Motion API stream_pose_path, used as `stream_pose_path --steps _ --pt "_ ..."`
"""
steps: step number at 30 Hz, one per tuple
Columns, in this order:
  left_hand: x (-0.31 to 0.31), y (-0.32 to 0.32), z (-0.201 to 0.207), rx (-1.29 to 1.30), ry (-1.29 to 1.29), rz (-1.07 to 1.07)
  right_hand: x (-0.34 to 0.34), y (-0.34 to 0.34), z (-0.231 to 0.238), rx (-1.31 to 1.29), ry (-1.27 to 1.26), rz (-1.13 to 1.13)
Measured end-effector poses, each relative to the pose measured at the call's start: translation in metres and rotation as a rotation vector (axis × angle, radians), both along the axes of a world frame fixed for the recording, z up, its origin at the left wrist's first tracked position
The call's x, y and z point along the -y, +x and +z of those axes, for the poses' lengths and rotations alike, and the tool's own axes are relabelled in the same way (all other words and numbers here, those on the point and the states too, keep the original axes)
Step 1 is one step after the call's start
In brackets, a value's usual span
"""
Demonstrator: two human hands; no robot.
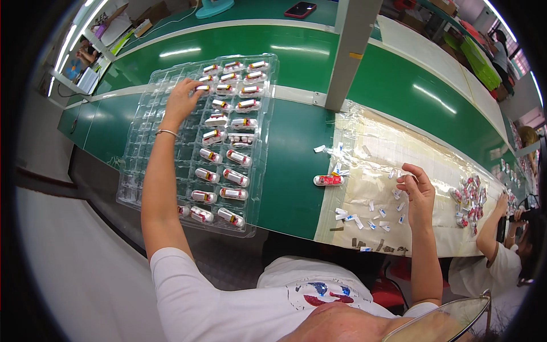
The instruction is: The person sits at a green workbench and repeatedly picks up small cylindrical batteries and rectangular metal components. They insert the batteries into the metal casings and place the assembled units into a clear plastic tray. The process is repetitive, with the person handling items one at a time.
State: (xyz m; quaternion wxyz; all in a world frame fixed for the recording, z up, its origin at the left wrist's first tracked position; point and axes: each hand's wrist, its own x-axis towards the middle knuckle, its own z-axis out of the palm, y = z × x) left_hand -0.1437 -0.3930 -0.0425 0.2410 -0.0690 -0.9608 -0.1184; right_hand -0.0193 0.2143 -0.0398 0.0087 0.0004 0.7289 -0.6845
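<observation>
My left hand (183,104) reaches over a clear plastic tray (135,165) of moulded pockets. Its fingertips are closed on a small red and white toy vehicle (203,88) in the upper part of the tray. More toy vehicles of this kind (235,177) lie in the pockets of the tray's right-hand columns. My right hand (419,196) hangs over the covered right part of the bench with thumb and forefinger curled toward each other. A tiny pale piece seems to be between them, too small to name. One red toy vehicle (329,180) lies between the hands.
Small white and blue slips (373,224) are scattered on the film-covered sheet (444,148). Farther right is a pile of red toy vehicles (472,199), near another person's arm (491,231). A grey post (351,57) rises behind the bench. A phone (300,9) lies on the far shelf.
</observation>
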Motion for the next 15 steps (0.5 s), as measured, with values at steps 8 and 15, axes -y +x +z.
stream_pose_path --steps 8,15 --pt "0.044 -0.008 -0.019 0.088 -0.155 0.058 -0.067 -0.011 -0.001 -0.071 0.034 -0.166" --pt "0.055 -0.013 -0.035 -0.027 -0.251 0.113 -0.185 -0.009 -0.006 -0.518 0.875 -0.628"
